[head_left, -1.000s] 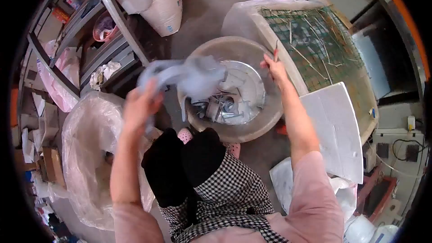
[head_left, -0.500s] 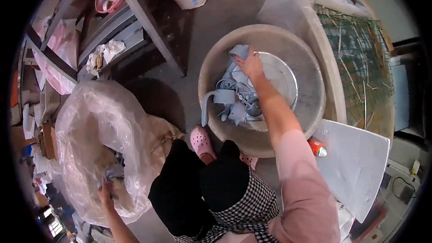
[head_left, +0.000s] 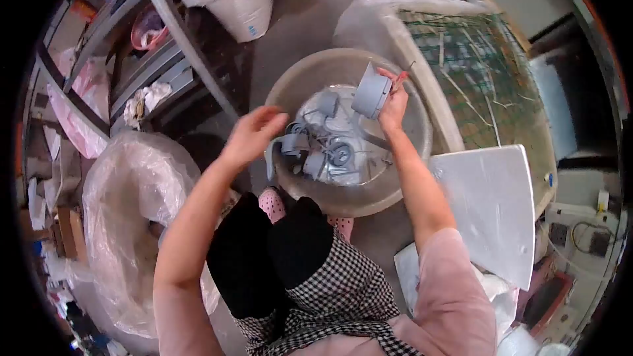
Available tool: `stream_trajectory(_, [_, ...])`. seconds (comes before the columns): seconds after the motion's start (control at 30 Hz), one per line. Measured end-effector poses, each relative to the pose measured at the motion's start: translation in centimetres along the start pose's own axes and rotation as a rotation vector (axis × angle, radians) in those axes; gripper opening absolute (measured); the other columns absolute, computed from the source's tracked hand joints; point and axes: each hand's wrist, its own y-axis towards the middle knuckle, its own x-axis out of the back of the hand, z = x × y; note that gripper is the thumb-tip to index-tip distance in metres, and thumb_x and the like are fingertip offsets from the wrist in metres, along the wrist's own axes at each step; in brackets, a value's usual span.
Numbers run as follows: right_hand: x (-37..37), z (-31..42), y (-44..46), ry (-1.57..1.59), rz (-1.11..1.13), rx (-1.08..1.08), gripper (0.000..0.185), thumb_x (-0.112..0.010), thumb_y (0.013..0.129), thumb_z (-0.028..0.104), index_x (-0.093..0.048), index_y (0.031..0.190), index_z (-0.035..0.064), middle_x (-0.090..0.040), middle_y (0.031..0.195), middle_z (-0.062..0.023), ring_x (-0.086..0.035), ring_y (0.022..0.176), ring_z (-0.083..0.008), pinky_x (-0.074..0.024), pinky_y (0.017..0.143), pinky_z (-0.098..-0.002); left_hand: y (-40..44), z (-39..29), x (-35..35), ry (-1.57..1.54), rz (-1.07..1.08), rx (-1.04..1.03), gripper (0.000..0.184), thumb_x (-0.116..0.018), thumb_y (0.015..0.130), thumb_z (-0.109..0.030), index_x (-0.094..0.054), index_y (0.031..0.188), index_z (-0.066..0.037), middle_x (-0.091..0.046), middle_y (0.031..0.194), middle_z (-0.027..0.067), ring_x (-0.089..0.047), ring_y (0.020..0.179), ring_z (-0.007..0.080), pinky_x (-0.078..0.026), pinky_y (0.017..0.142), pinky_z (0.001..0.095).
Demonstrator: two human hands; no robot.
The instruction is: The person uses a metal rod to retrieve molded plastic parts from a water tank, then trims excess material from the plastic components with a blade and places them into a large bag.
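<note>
Over the right part of the large round tub (head_left: 310,64), my right hand (head_left: 394,105) grips a grey plastic part (head_left: 372,92) shaped like a short cylinder. A small red-handled tool (head_left: 399,80) shows by the fingers of that hand. My left hand (head_left: 254,133) is at the tub's left rim, fingers slightly bent and apart, holding nothing. Several grey plastic parts (head_left: 341,153), some curved and ring-like, lie in the tub on a round shiny pan.
A clear plastic bag (head_left: 109,191) stands open at the left, below metal shelving (head_left: 188,53). At the right are a green-mesh-covered container (head_left: 461,72) and a white foam board (head_left: 491,204). White sacks (head_left: 244,6) stand at the back.
My left hand has come from the plastic bag to the tub's left rim, holding nothing now. My right hand has lifted a grey part from the tub. The view has shifted.
</note>
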Motion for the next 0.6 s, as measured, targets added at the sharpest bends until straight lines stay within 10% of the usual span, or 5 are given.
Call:
stream_trajectory(0.23, [4.0,5.5,-1.2,0.948,-0.125,-0.449,0.033,-0.051,0.089,0.011,-0.049,0.120,0.0006,-0.060,0.107,-0.0114,-0.061,0.093,-0.0199,-0.0509,0.080,-0.0363,0.6,-3.9,-12.2,-0.400,0.283,0.165,0.082,-0.067,0.082,-0.033,-0.020,0.138,0.004,-0.046,0.126,0.0171,-0.046,0.112,0.0203,-0.036,0.096,0.0338])
stream_trajectory(0.53, [6.4,4.4,-2.3,1.305,-0.232,-0.653,0.026,-0.047,0.088,0.009,-0.052,0.113,0.0040,-0.060,0.108,-0.0159,-0.060,0.092,-0.0199,-0.0537,0.071,-0.0300,0.1,-2.9,-13.7,-0.889,0.435,-0.106,0.039,-0.043,0.094,-0.042,-0.051,0.107,-0.007,-0.058,0.090,0.0090,-0.055,0.085,0.0182,-0.043,0.077,0.0309])
stream_trajectory(0.6, [8.0,-0.1,-3.0,1.737,0.359,-0.710,0.022,-0.045,0.085,0.000,-0.050,0.106,0.0033,-0.059,0.103,-0.0132,-0.058,0.079,-0.0134,-0.0485,0.052,-0.0179,1.2,-2.9,-11.6,-1.311,0.843,-0.204,0.039,-0.036,0.095,-0.043,-0.050,0.096,-0.007,-0.057,0.084,0.0102,-0.054,0.074,0.0212,-0.044,0.070,0.0322])
